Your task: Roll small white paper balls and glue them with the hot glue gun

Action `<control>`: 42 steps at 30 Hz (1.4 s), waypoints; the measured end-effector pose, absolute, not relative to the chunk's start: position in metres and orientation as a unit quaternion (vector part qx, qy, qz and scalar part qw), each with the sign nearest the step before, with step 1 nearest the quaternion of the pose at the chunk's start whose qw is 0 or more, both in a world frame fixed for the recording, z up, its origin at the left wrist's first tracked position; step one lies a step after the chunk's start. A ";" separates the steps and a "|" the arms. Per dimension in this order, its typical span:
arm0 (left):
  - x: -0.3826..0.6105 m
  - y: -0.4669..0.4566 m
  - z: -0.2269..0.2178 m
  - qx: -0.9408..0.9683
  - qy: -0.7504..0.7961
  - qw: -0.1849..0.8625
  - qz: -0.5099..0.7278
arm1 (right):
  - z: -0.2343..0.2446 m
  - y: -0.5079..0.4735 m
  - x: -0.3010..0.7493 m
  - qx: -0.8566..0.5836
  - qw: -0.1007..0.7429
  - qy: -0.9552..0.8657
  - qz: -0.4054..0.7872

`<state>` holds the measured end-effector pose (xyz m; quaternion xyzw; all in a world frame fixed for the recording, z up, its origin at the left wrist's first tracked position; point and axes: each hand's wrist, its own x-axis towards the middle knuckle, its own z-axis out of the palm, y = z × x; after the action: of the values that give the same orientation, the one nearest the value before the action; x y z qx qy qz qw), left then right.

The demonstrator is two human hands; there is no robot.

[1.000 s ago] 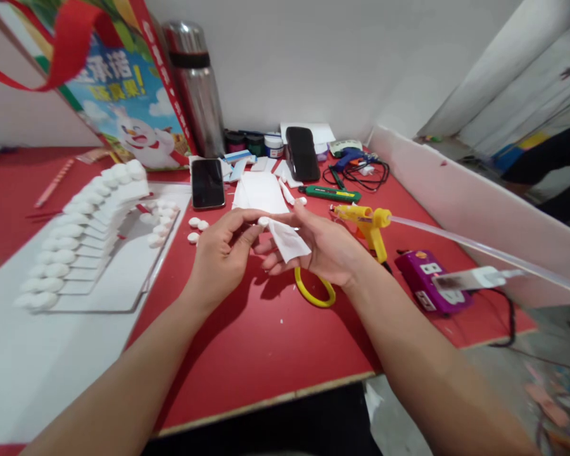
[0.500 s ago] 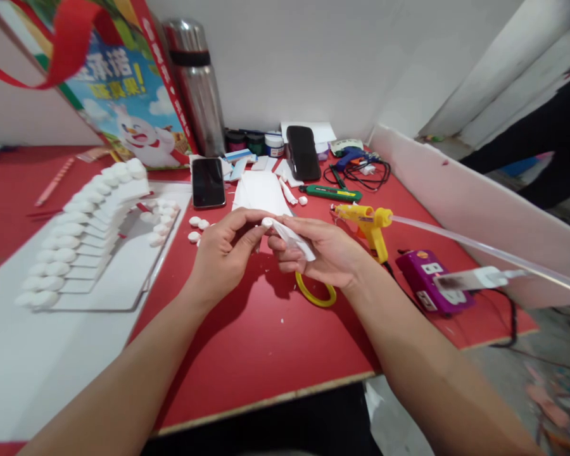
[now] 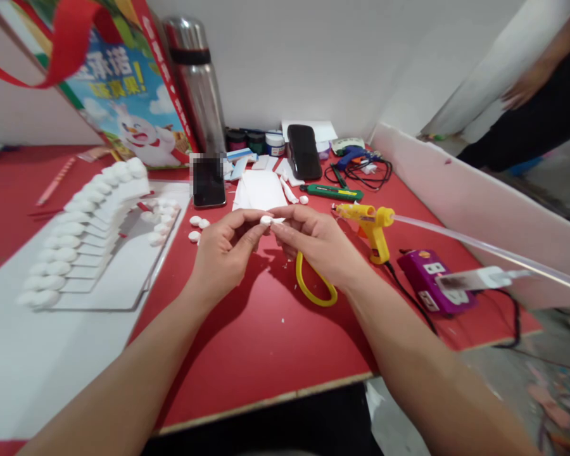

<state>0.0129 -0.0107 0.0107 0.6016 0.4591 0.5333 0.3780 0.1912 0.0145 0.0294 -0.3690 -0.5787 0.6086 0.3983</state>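
Observation:
Between the fingertips of both hands, above the red table (image 3: 266,354), is a small white piece of paper or tissue (image 3: 266,221) with a rounded end. My left hand (image 3: 225,250) pinches its rounded end with thumb and forefinger. My right hand (image 3: 316,244) grips the narrow strip trailing from it; much of that strip is hidden by the fingers. Several small white balls (image 3: 194,236) lie just left of my left hand. Further left stands a curved, stepped white model (image 3: 88,250) edged with rows of such balls.
A yellow glue gun (image 3: 368,221) with a long clear stick points across the right side. Near it are a purple power block (image 3: 432,278), a yellow ring (image 3: 313,294) and a green cutter (image 3: 332,192). Two phones, a steel flask (image 3: 199,88) and a bag stand behind. Another person's hand (image 3: 527,85) shows upper right.
My right hand has turned over and its fingers have closed in towards the left fingertips, covering the white strip that hung out before. Another person's hand has come into view at upper right.

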 end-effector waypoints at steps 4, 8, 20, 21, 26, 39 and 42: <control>0.014 -0.011 0.014 0.595 0.463 0.384 0.533 | 0.025 0.014 0.189 -0.401 0.428 -0.633 0.506; 0.018 -0.013 0.015 0.586 0.470 0.391 0.532 | 0.021 0.011 0.187 -0.418 0.450 -0.656 0.438; 0.026 -0.018 0.007 0.642 0.471 0.207 0.568 | 0.023 -0.001 0.184 -0.437 0.445 -0.703 0.340; 0.026 -0.019 0.007 0.655 0.467 0.175 0.568 | 0.024 -0.001 0.184 -0.432 0.446 -0.703 0.348; 0.027 -0.022 0.005 0.687 0.466 0.097 0.549 | 0.025 -0.002 0.188 -0.422 0.445 -0.711 0.344; 0.014 -0.015 0.011 0.664 0.367 0.329 0.562 | 0.034 0.001 0.197 -0.378 0.436 -0.727 0.372; 0.016 -0.014 0.010 0.663 0.365 0.335 0.561 | 0.034 0.000 0.196 -0.378 0.436 -0.728 0.370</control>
<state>0.0156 -0.0142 0.0102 0.6634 0.3647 0.5609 0.3351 0.1963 0.0002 0.0340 -0.3776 -0.7281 0.3701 0.4362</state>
